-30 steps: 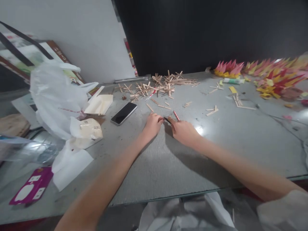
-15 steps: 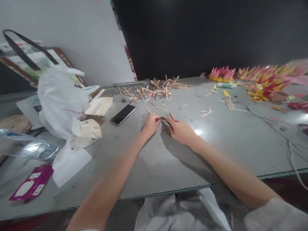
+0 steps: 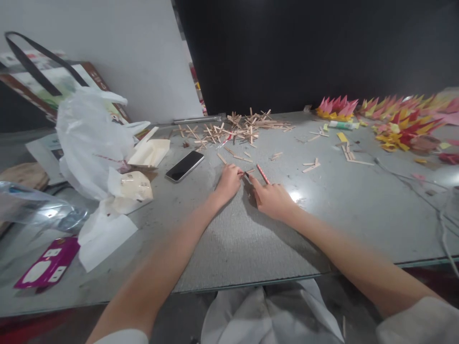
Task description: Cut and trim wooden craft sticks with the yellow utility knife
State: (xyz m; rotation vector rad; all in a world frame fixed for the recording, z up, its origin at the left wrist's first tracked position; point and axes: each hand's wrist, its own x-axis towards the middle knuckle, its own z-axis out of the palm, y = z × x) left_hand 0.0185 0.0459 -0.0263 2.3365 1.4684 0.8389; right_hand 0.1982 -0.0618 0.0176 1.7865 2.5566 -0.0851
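My left hand (image 3: pixel 229 183) rests on the grey table with its fingers pinched on a short wooden stick (image 3: pixel 250 171), mostly hidden by the fingertips. Facing it, my right hand (image 3: pixel 274 198) is closed on a thin dark-tipped tool (image 3: pixel 246 175), whose tip meets the stick beside my left fingers. The tool's exact kind is too small to make out. A red-and-white patterned rod (image 3: pixel 263 174) sticks out beyond my right knuckles; whether the hand grips it I cannot tell. Several loose flat wooden sticks (image 3: pixel 234 155) lie just past my hands.
Behind lies a heap of crossed wooden sticks (image 3: pixel 247 126). A phone (image 3: pixel 185 166), a white plastic bag (image 3: pixel 93 143) and a purple package (image 3: pixel 48 263) are on the left. On the right are folded paper flowers (image 3: pixel 335 109), a glue tube (image 3: pixel 342 125) and a cable (image 3: pixel 405 184).
The camera view has shifted slightly. My right hand has turned a little, and more of the patterned rod shows. Both hands stay together at the stick.
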